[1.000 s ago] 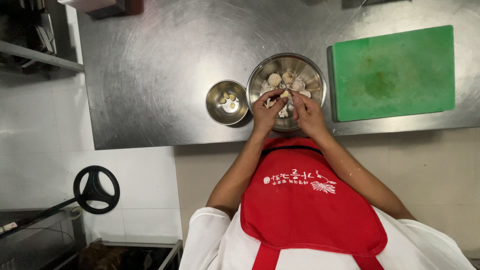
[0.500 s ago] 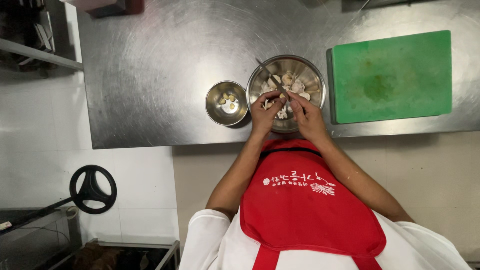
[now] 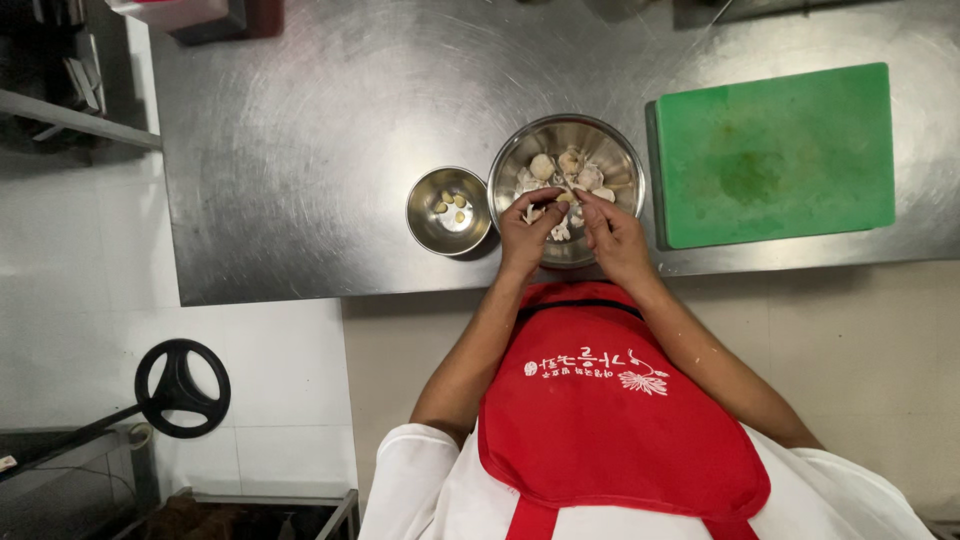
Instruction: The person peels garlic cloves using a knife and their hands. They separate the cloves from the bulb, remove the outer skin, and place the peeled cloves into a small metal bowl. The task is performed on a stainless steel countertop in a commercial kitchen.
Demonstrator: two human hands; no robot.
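I am peeling a garlic clove; my left hand and right hand pinch it between fingertips, over the near rim of the big bowl; next it needs dropping in the small bowl, just left of my left hand.

Big bowl on steel counter – garlic pieces in it. Small bowl just left of big bowl, cutting board just right – both hands over big bowl's near rim.
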